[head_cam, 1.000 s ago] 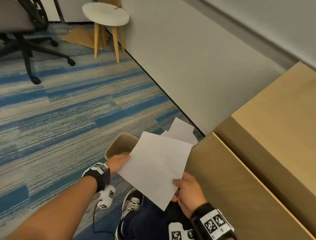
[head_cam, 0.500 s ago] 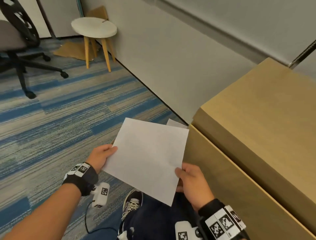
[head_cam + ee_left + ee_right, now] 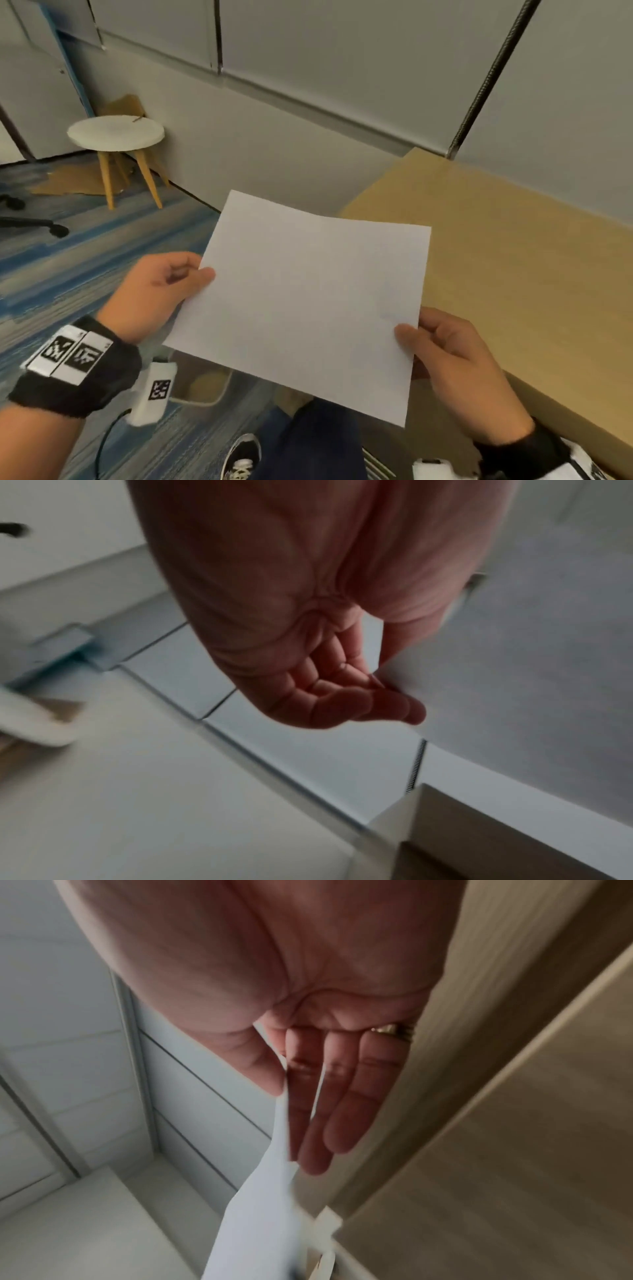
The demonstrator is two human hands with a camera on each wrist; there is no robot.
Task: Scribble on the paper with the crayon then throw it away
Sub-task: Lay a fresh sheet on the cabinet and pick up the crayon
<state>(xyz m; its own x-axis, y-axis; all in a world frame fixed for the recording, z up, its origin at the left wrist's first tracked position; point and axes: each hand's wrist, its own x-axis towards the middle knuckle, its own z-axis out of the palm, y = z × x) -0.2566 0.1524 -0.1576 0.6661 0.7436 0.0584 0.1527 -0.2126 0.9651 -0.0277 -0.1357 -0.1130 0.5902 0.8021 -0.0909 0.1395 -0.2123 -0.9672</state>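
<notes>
So the blank white sheet of paper (image 3: 308, 301) is up in the air between both hands, partly over the near edge of the tan wooden counter (image 3: 513, 246). Left hand (image 3: 154, 294) pinches its left edge, thumb on top and fingers curled under; right hand (image 3: 452, 363) pinches the lower right corner the same way. No crayon anywhere that I can see, and the side facing up looks unmarked. Honestly, I'd lay the sheet flat on the counter first, keep one hand pressing it so it doesn't slide, then scribble. The beige bin (image 3: 205, 387) sits on the striped blue carpet right below.
</notes>
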